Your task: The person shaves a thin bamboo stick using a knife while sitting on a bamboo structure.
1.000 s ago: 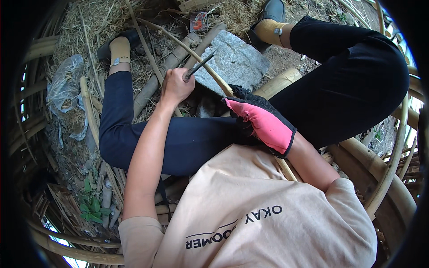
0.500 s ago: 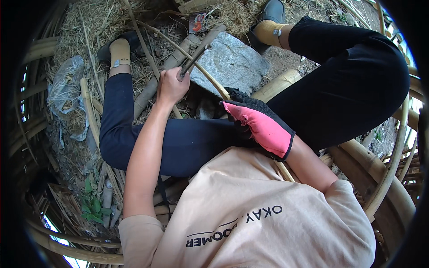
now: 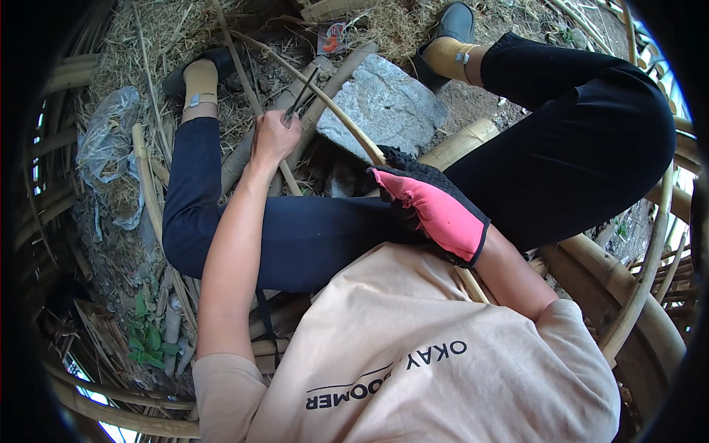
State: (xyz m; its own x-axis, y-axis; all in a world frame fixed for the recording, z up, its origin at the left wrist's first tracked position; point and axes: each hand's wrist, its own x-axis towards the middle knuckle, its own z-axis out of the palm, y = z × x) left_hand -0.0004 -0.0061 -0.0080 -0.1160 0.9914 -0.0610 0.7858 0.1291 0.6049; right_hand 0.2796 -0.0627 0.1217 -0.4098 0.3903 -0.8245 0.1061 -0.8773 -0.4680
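My bare left hand (image 3: 275, 139) is closed around a knife (image 3: 301, 94), whose dark narrow blade points up and away; its handle is hidden in the fist. My right hand (image 3: 434, 205), in a pink and black glove with worn fingertips, grips a long thin bamboo stick (image 3: 341, 117). The stick slants from the far left, through the glove, and reappears by my shirt below the wrist. The blade stands just left of the stick; I cannot tell whether they touch.
A flat grey stone block (image 3: 384, 103) lies between my feet, with bamboo poles (image 3: 461, 144) beside it. Dry straw (image 3: 170, 37) covers the ground. A crumpled clear plastic bag (image 3: 109, 136) lies at left. Thick bent bamboo (image 3: 628, 288) curves round my right side.
My left hand has moved slightly left and nearer, and the knife has turned to a steeper angle, away from the stick. My right hand and the stick have barely moved.
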